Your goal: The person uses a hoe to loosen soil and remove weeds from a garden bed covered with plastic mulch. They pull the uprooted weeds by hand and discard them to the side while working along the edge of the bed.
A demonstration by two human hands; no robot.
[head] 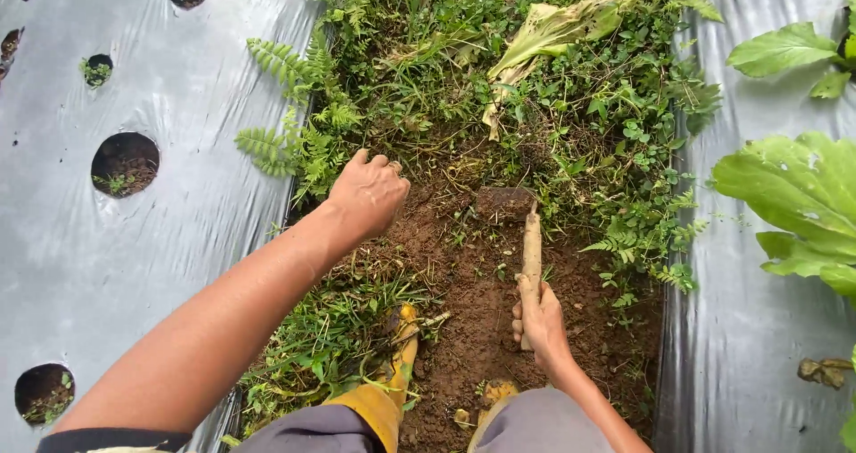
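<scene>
Between silver mulch sheets (178, 87), right hand (539, 315) gripping hoe (528, 239)

arms: bare to above the elbow | left sleeve (111, 439): dark, short, pale edge | trousers (535, 426): grey | boots (392, 391): yellow rubber, soil-smeared | hands: no gloves

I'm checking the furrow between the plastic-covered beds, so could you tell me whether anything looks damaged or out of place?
One thing stands out: a large wilted, yellowing leaf lies loose on the weeds ahead of the small hoe, detached and limp, unlike the healthy broad leaves on the right.
</scene>
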